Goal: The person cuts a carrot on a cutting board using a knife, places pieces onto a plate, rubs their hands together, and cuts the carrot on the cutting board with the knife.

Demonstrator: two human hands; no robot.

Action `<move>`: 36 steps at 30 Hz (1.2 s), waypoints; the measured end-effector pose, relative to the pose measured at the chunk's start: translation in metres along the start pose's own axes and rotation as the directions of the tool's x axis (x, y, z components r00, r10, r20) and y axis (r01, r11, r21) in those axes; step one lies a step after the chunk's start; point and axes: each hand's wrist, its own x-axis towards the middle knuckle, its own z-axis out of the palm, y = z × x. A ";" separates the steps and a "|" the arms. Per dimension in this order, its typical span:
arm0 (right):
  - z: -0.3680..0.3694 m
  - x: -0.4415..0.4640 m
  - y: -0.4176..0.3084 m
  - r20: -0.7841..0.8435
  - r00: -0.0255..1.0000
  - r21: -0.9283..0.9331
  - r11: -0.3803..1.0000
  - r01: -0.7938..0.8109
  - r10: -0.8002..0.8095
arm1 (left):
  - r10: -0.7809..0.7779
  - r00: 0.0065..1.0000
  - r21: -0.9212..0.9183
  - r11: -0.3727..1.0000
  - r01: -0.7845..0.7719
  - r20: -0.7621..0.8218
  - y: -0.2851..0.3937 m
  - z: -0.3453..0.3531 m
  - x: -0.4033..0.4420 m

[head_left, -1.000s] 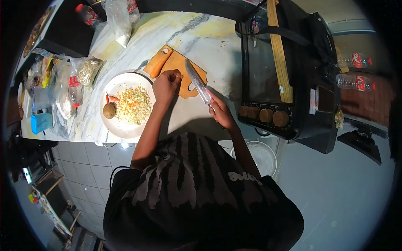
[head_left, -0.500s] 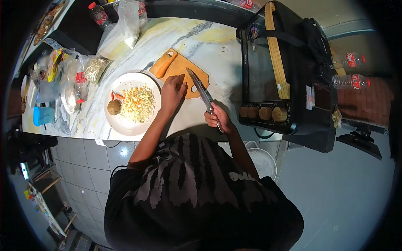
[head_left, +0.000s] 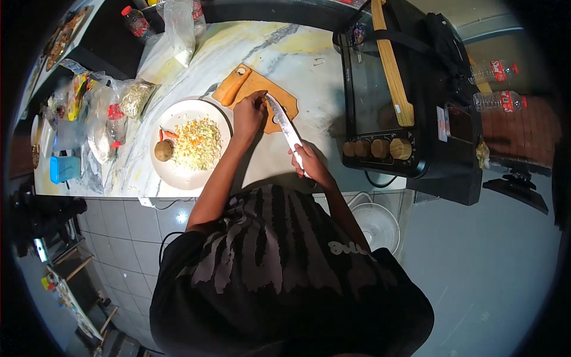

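Plainly, the right hand [head_left: 310, 164] grips the knife [head_left: 285, 125].

Counting two hands, left hand [head_left: 248, 116] and right hand [head_left: 310, 164], with one knife [head_left: 289, 132], one cutting board [head_left: 275, 86] and one carrot [head_left: 234, 89]. To the left, one plate [head_left: 185, 180], bearing one round brown item [head_left: 163, 151] and two red chillies [head_left: 169, 134]; farther left, one blue container [head_left: 65, 169]. To the right, one oven [head_left: 370, 89] with four wooden knobs [head_left: 379, 149], and beyond, two bottles [head_left: 502, 102].
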 end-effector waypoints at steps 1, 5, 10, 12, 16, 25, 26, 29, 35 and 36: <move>0.003 0.000 0.001 -0.076 0.997 -0.083 0.996 -0.034 0.028 | 0.007 1.000 0.022 1.000 -0.007 0.002 0.001 0.000 0.000; 0.020 0.000 0.011 -0.231 0.972 -0.202 0.976 -0.085 0.037 | 0.060 0.998 0.053 0.997 -0.059 -0.009 -0.001 0.003 0.002; 0.041 0.001 0.025 -0.285 0.958 -0.213 0.976 -0.044 -0.019 | 0.093 0.996 0.043 0.995 -0.093 0.001 -0.002 0.002 -0.002; 0.045 0.005 0.033 -0.342 0.936 -0.247 0.969 -0.007 -0.081 | 0.109 0.994 0.062 0.992 -0.110 0.015 -0.002 0.000 0.000; 0.047 0.009 0.043 -0.388 0.887 -0.344 0.932 0.113 -0.251 | 0.094 0.995 -0.138 0.986 -0.088 0.037 -0.011 0.001 0.003; 0.031 -0.016 0.022 -0.416 0.869 -0.487 0.873 0.037 -0.269 | 0.125 0.992 0.010 0.992 -0.125 -0.024 -0.022 -0.020 -0.003; 0.026 -0.018 0.027 -0.397 0.831 -0.592 0.800 0.093 -0.391 | 0.130 0.991 0.058 0.990 -0.130 0.000 -0.023 -0.019 -0.002; 0.024 -0.030 0.016 -0.390 0.889 -0.585 0.810 -0.040 -0.239 | 0.148 0.989 0.086 0.985 -0.147 0.001 -0.025 -0.016 0.002; 0.047 -0.019 0.055 -0.406 0.815 -0.735 0.677 -0.023 -0.413 | 0.178 0.983 0.074 0.981 -0.181 0.046 -0.015 -0.021 0.004; 0.051 -0.018 0.058 -0.263 0.767 -0.866 0.494 0.079 -0.585 | 0.190 0.980 0.081 0.978 -0.193 0.052 -0.015 -0.021 0.005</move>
